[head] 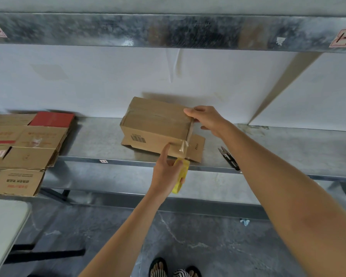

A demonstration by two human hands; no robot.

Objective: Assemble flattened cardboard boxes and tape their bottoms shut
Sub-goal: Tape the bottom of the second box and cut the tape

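Taping looks well along on this one, we are judging. The box (156, 124) is standing formed on the metal shelf (98, 140), with its closed bottom flaps facing up. Clear tape (183, 147) is lying along the seam and running down the right end to the yellow tape dispenser (181, 176). What we are reckoning is left is cutting that strip and pressing its tail down. A stack of flattened boxes (28, 144) is waiting at the left of the shelf.

Our left hand (166, 174) is gripping the dispenser just below the shelf edge, with the index finger (165, 151) stretched up and touching the box's near side. Our right hand (206, 118) is holding the far right top corner of the box. The thumb is lying on top and the other fingers are curling past the end. Black snips (228, 156) are lying on the shelf to the right.
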